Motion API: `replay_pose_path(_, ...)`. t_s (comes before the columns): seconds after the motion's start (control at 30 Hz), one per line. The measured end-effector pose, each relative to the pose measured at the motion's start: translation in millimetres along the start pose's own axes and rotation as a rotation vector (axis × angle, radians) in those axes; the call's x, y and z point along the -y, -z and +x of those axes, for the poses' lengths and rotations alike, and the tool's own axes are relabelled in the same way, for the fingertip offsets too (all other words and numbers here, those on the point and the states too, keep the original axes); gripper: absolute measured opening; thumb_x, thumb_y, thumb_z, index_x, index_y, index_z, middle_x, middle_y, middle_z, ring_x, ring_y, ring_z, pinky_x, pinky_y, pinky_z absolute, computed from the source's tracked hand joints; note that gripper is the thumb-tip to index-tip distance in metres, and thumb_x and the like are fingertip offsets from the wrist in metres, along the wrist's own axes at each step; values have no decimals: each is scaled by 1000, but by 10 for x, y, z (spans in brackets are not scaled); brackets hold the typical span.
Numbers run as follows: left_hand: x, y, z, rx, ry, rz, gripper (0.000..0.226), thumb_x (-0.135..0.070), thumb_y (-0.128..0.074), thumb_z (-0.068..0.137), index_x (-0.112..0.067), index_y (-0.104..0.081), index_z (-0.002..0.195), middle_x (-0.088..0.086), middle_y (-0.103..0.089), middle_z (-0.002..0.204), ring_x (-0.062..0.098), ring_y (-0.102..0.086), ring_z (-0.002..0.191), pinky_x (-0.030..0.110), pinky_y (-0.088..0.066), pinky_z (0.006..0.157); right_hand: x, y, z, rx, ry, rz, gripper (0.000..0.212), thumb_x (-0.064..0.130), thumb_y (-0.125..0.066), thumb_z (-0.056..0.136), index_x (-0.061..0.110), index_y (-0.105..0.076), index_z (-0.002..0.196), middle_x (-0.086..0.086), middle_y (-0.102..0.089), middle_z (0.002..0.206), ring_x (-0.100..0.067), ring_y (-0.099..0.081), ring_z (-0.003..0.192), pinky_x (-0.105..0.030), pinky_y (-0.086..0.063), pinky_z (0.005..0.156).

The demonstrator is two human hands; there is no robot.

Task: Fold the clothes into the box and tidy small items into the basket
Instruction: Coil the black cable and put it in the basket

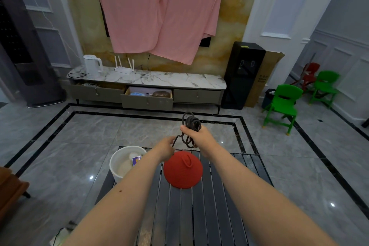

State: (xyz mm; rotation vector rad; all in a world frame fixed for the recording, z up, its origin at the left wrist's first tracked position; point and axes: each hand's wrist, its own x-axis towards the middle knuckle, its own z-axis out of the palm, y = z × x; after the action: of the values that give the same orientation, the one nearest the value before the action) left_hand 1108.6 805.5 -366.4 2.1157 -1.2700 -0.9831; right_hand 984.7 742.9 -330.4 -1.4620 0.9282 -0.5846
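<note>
Cable (pixel 191 126) is dark, thin and looped into a messy coil, bunched in my right hand (pixel 196 136) above the slatted table (pixel 199 215); my left hand (pixel 166 146) pinches its loose end by the white basket (pixel 121 161).

Not much to read here, honestly

You've got dark printed marks on the side of the tall brown cardboard box (pixel 263 78) leaning by the black water dispenser, but they're too small and blurred to make out. Same story with the little purple and white card (pixel 136 160) sitting in the white round basket (pixel 119 168): some orange print on it, nothing you can actually read. No brands or numbers legible anywhere else.
</note>
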Motion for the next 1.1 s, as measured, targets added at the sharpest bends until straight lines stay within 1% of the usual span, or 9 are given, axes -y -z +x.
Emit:
replay_pose_path(0.1, 24, -83, 31, 33, -3, 24, 44, -11, -49, 95, -14, -41, 139, 11, -44, 142, 27, -48, 126, 29, -39, 95, 30, 2, -41, 52, 25, 35, 15, 29, -59, 92, 17, -66, 90, 8, -63, 83, 2, -53, 69, -17, -37, 63)
replay_pose_path(0.17, 41, -105, 50, 29, -14, 51, 11, -15, -53, 94, -15, -57, 104, 9, -57, 112, 22, -57, 100, 31, -43, 86, 43, 23, -51, 95, 43, 93, 21, 25, -55, 95, 17, -63, 77, 3, -64, 77, -1, -59, 69, -17, -42, 68)
replay_pose_path(0.27, 95, -122, 68, 42, -32, 85, 25, -15, -56, 91, -19, -41, 72, 3, -50, 79, 15, -48, 70, 31, -41, 71, 60, 74, -45, 81, 38, 213, 20, 20, -58, 93, 13, -59, 74, -2, -58, 69, -12, -62, 65, -28, -51, 79)
replay_pose_path(0.37, 118, -87, 26, -20, -46, 224, 7, -11, -54, 91, -9, -49, 86, 17, -62, 96, 27, -58, 86, 35, -46, 77, 60, 155, -24, -45, 30, 194, 23, 20, -64, 90, 9, -54, 72, -5, -51, 62, -14, -55, 52, -31, -53, 68)
replay_pose_path(0.47, 48, 23, -32, -108, -48, 370, 17, -15, -51, 95, -3, -56, 105, 17, -63, 109, 29, -58, 96, 35, -46, 82, 41, 261, -27, -164, 7, 9, 23, 20, -67, 87, 12, -53, 71, -5, -51, 60, -13, -54, 50, -21, -49, 51)
replay_pose_path(0.63, -316, 333, -112, -185, -24, 382, 28, -15, -48, 98, 2, -55, 119, 19, -59, 122, 31, -55, 114, 35, -42, 94, -70, 308, 6, -130, -101, -310, 20, 22, -70, 85, 6, -62, 94, -4, -59, 74, -12, -57, 61, -18, -43, 49)
replay_pose_path(0.8, -516, 398, -168, -319, -149, 127, 22, -13, -65, 88, 4, -67, 101, 20, -68, 102, 32, -64, 95, 41, -51, 90, -149, 228, 29, -82, -99, -419, 21, 27, -74, 80, 9, -68, 89, 5, -57, 67, -6, -55, 61, -16, -42, 51)
replay_pose_path(0.97, -542, 408, -125, -266, -50, -186, 13, -1, -65, 85, 8, -65, 95, 21, -62, 81, 27, -61, 60, 37, -59, 66, -184, 147, 4, -85, -101, -374, 34, 23, -82, 72, 6, -68, 97, 1, -63, 78, -13, -59, 75, -19, -47, 59)
replay_pose_path(1.1, -556, 409, -132, -235, 26, -302, 8, 3, -64, 85, 1, -61, 78, 23, -62, 83, 35, -67, 69, 28, -57, 54, -194, 84, -23, -97, -78, -267, 33, 19, -84, 68, 8, -66, 92, 1, -65, 78, -15, -62, 79, -16, -48, 58)
